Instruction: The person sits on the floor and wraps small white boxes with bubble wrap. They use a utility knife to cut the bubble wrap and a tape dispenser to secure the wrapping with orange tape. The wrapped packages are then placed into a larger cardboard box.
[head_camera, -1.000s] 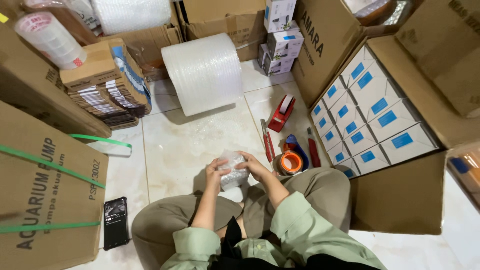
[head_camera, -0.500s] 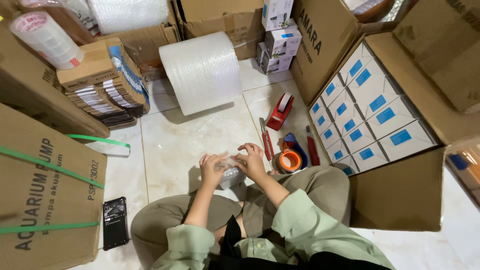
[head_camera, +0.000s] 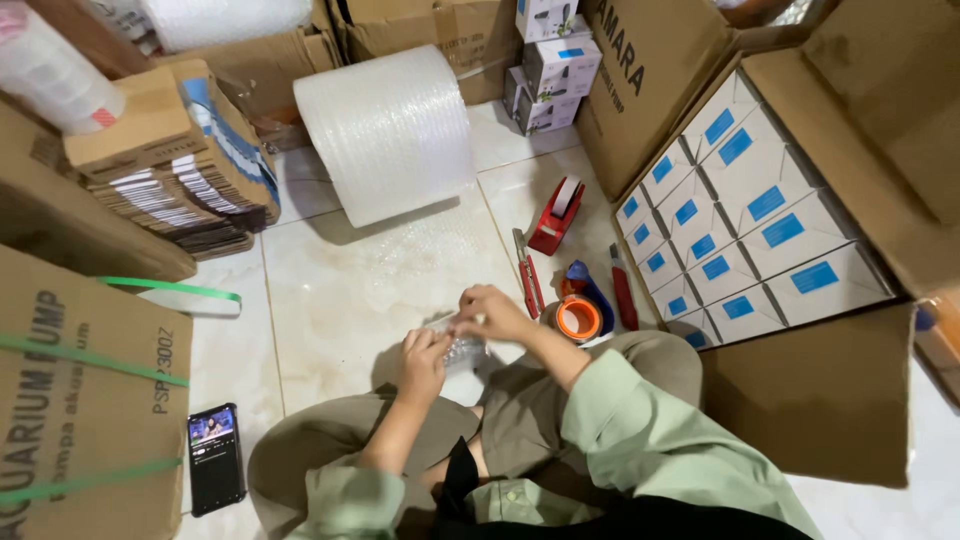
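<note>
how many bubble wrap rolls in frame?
2. One big roll lies on the floor tiles ahead of the hands. A second roll sits at the top edge behind the cardboard boxes, partly cut off. More may be hidden out of frame.

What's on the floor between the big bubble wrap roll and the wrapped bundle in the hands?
Head view: only a loose sheet of bubble wrap on the tiles between the roll and the bundle.
</note>
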